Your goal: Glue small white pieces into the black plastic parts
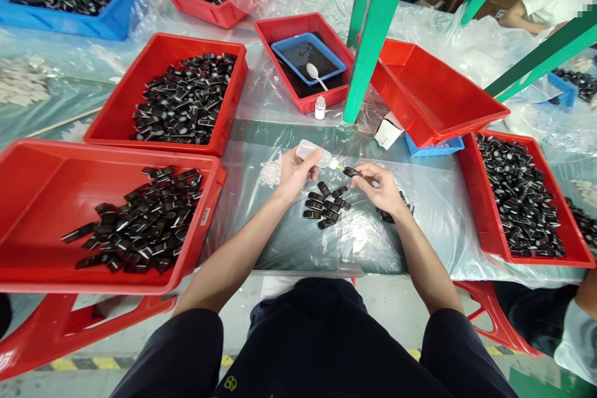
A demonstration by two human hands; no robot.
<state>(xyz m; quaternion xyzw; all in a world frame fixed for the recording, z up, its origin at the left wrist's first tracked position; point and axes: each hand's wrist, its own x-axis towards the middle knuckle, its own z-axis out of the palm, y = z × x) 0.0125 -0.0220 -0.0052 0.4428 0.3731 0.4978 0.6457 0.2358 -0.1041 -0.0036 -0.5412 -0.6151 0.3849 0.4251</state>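
My left hand (293,171) is closed round a small clear squeeze bottle (311,152), its nozzle pointing right. The nozzle tip touches a small black part (351,171) pinched in the fingers of my right hand (380,186). Below and between my hands lies a cluster of several black parts (326,204) on the plastic-covered table (298,242). More black parts (405,206) show partly under my right wrist. A little heap of white bits (271,171) lies left of my left hand.
Red bins of black parts stand at left (41,199), upper left (140,74) and right (485,224). An empty red bin (433,99) tilts behind, beside a green post (373,31). A blue tray with a spoon (308,59) and a small bottle (319,107) sit farther back. Other people sit at right.
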